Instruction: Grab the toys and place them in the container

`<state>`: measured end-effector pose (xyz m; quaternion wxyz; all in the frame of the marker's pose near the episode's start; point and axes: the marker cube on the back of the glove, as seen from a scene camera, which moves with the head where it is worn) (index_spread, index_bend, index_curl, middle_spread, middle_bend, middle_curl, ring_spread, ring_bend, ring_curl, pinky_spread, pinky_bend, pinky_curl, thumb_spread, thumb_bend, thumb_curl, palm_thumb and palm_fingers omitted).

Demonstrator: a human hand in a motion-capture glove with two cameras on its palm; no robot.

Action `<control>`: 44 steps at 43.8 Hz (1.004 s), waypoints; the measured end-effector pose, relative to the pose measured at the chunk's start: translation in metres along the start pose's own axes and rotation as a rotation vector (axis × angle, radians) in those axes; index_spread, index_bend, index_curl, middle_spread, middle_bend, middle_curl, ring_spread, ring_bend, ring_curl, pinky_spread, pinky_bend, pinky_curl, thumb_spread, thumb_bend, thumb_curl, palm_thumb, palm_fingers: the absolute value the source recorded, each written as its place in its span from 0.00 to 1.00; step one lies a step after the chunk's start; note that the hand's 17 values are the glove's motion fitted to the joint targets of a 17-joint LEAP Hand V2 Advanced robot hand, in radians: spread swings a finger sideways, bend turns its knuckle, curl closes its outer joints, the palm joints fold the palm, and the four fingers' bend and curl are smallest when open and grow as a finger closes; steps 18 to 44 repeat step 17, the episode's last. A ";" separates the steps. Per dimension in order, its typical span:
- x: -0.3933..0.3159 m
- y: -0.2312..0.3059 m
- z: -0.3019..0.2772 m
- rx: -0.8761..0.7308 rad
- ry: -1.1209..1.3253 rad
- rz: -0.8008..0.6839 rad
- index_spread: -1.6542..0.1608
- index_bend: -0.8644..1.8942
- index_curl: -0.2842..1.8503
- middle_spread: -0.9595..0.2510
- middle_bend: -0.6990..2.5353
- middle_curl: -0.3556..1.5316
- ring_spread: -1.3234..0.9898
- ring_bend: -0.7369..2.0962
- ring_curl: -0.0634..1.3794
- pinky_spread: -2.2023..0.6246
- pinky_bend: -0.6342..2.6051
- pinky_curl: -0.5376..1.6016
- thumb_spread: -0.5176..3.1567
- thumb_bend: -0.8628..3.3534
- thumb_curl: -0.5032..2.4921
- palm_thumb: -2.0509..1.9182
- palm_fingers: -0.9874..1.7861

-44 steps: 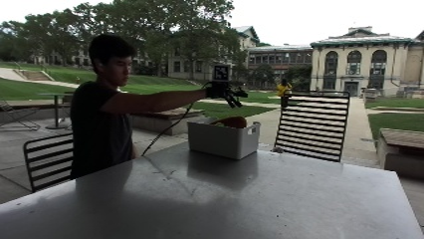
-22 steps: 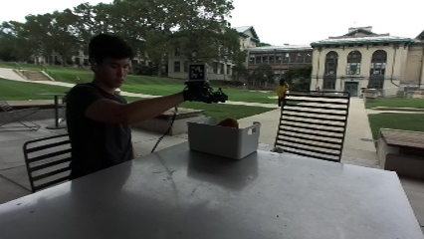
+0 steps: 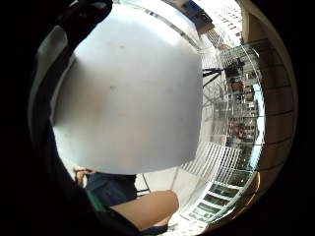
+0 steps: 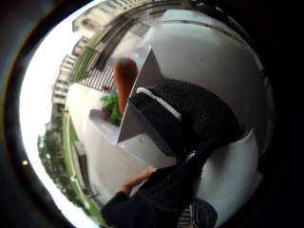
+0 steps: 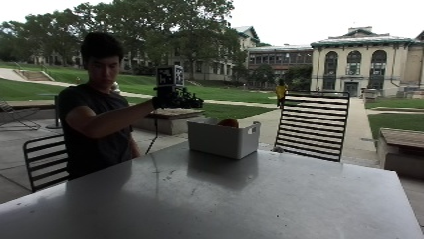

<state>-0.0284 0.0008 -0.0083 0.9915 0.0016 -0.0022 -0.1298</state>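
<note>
The gloved right hand [image 5: 177, 98] is hovering in the air at centre-left of the outside view, beside the white container [image 5: 223, 139] rather than over it, its fingers [image 4: 190, 118] hanging relaxed and holding nothing. An orange toy [image 5: 228, 122] and something green [image 4: 111, 107] are sitting inside the container, near the tabletop [image 5: 218, 199] edge; judging by that, the hand is probably clearing away after a drop.
</note>
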 end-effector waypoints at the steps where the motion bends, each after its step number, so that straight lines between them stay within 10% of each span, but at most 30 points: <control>1: 0.004 0.001 0.003 0.006 0.021 0.088 0.77 0.37 0.27 0.75 0.33 0.38 0.48 0.47 0.20 0.72 0.48 0.39 0.49 0.19 0.27 0.49 0.34; 44: 0.081 0.035 0.030 0.028 0.075 0.268 0.77 0.37 0.28 0.75 0.33 0.39 0.48 0.45 0.20 0.73 0.45 0.39 0.48 0.19 0.24 0.49 0.35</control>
